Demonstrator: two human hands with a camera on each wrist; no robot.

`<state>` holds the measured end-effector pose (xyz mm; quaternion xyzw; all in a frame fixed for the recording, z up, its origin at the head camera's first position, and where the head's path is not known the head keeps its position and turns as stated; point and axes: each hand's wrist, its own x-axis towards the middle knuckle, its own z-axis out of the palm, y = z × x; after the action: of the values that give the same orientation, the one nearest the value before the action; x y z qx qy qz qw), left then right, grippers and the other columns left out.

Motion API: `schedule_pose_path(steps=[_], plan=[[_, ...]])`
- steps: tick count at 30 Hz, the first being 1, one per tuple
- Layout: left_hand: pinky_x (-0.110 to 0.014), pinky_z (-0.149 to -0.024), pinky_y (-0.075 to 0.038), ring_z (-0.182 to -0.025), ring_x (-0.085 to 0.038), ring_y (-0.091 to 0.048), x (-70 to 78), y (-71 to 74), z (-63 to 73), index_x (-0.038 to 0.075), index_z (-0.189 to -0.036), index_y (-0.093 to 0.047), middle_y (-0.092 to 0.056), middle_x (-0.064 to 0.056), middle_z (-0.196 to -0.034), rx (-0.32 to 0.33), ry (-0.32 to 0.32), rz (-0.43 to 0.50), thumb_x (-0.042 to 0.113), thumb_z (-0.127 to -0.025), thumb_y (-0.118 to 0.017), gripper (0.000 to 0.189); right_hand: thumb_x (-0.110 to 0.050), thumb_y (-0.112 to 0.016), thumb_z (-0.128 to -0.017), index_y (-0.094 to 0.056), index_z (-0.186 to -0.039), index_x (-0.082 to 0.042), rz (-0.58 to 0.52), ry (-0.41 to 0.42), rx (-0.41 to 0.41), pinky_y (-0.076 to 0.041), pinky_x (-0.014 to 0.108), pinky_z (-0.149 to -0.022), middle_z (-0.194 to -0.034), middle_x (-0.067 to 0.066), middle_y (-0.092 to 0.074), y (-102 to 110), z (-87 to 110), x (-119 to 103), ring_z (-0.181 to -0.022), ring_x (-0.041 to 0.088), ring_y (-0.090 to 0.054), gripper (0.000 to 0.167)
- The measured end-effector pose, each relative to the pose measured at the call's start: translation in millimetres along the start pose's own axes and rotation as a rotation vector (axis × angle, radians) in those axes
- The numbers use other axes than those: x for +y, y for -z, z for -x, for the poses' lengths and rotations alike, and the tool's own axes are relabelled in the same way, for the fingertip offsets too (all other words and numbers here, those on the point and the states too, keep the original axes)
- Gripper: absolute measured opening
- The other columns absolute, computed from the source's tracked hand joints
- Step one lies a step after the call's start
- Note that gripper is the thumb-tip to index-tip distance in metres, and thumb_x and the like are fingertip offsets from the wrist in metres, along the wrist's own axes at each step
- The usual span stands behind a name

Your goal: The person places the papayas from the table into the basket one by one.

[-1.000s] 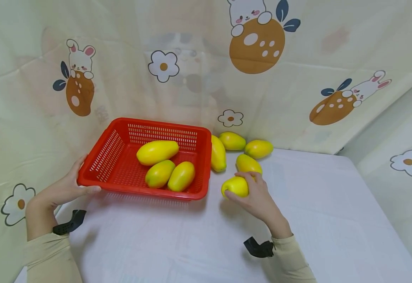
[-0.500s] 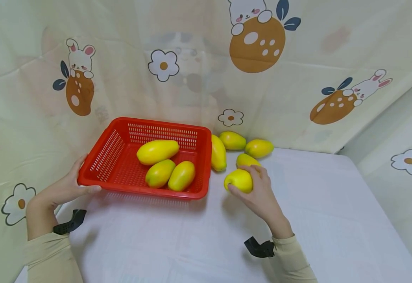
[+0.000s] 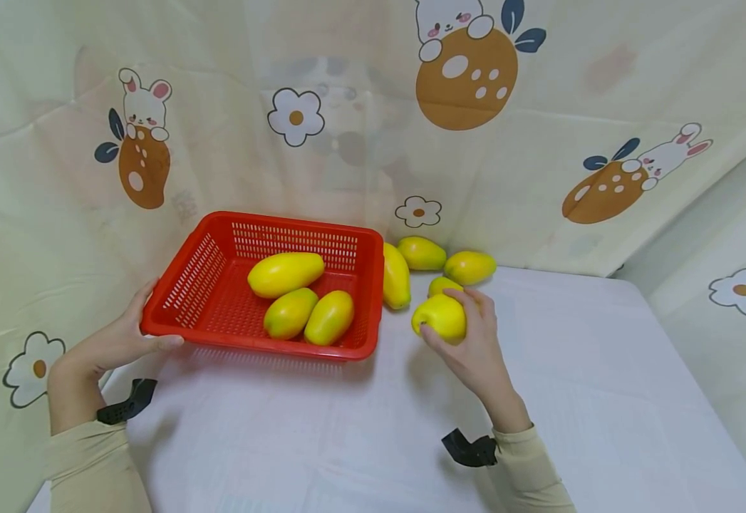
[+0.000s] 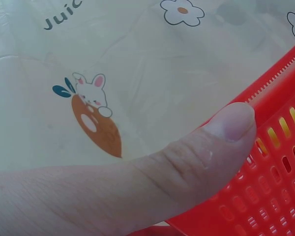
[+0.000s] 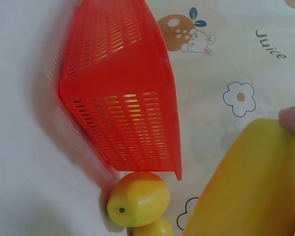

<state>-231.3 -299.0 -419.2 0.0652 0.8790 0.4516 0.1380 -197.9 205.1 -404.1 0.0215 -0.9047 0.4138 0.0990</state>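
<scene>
Plainly, right grip [image 3: 475, 350] holds yellow fruit [image 3: 439, 317], left grip [image 3: 122, 336] red basket [image 3: 251, 344].

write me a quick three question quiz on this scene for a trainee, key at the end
1. How many yellow fruits lie inside the red basket?
2. True or false: the person's left hand holds the red basket.
3. Which does the person's right hand hold? a) the basket's rim, b) a single fruit, c) nothing.

Key:
1. Three.
2. True.
3. b.
</scene>
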Motion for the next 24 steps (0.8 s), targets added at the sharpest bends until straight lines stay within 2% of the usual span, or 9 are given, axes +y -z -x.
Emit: schedule_pose_path(steps=[12,20,24], plan=[[-0.047,-0.080,-0.057,-0.131,-0.044,-0.023,-0.3,1.1,-0.8,0.024,-0.151,0.016,-0.016,-0.023,-0.150,-0.006,-0.006,0.017,0.032,-0.083,-0.072,0.111,-0.029,-0.071,-0.081,-0.044,-0.135,-0.014,-0.103,0.007,0.066,-0.037,0.056,-0.100,-0.148,0.011,-0.019,2.5,0.3,-4.7,-0.126,0.034,-0.035,0.063],[-0.047,-0.080,-0.057,-0.131,-0.044,-0.023,-0.7,1.0,-1.2,0.024,-0.150,0.017,-0.016,-0.022,-0.149,-0.004,-0.004,0.014,0.033,-0.083,-0.072,0.112,-0.021,-0.069,-0.079,-0.046,-0.135,-0.018,-0.212,0.123,0.078,-0.036,0.049,-0.099,-0.147,0.007,-0.023,-1.9,2.0,-4.6,-0.126,0.029,-0.035,0.060],[-0.047,-0.080,-0.056,-0.131,-0.044,-0.024,-0.8,1.0,-1.1,0.025,-0.150,0.016,-0.017,-0.022,-0.149,-0.005,-0.004,0.013,0.033,-0.083,-0.072,0.111,-0.020,-0.068,-0.079,-0.045,-0.135,-0.018,-0.225,0.164,0.091,-0.035,0.047,-0.099,-0.147,0.006,-0.024,-4.5,3.6,-5.3,-0.127,0.026,-0.035,0.061]])
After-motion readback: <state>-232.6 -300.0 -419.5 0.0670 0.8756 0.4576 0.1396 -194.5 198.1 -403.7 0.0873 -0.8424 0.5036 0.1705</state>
